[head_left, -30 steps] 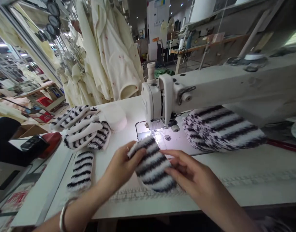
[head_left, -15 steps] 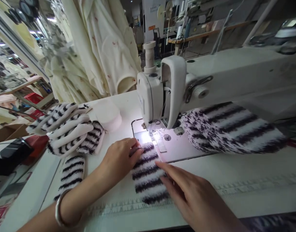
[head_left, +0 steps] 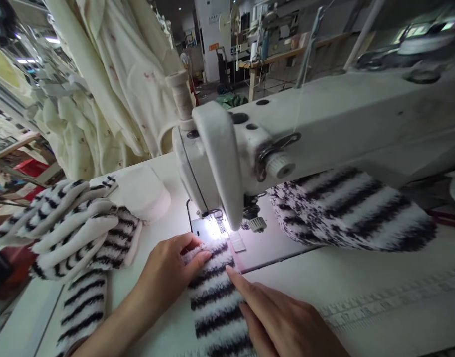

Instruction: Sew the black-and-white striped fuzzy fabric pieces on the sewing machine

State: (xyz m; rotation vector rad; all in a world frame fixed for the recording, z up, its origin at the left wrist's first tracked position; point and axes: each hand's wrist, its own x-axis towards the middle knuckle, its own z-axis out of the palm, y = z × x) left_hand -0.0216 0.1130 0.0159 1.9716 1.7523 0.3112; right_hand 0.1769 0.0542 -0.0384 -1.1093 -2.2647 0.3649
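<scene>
On my feed, the black-and-white striped plush fabric strip (head_left: 216, 302) lies on the white desk (head_left: 298, 287), its far end just before the metal presser foot (head_left: 222, 223) of the white sewing machine (head_left: 324, 114). My left hand (head_left: 171, 265) pinches its left edge near that end, thumb on top. My right hand (head_left: 281, 317) has its index fingertip on the right edge and its thumb lower down; whether these two grip or merely rest, I can't tell. I judge the strip light, soft and floppy, with thick pile that could hide the edge and let layers creep. I'd hold both long edges close to the foot, fingertips clear of it, keeping the cloth flat.
</scene>
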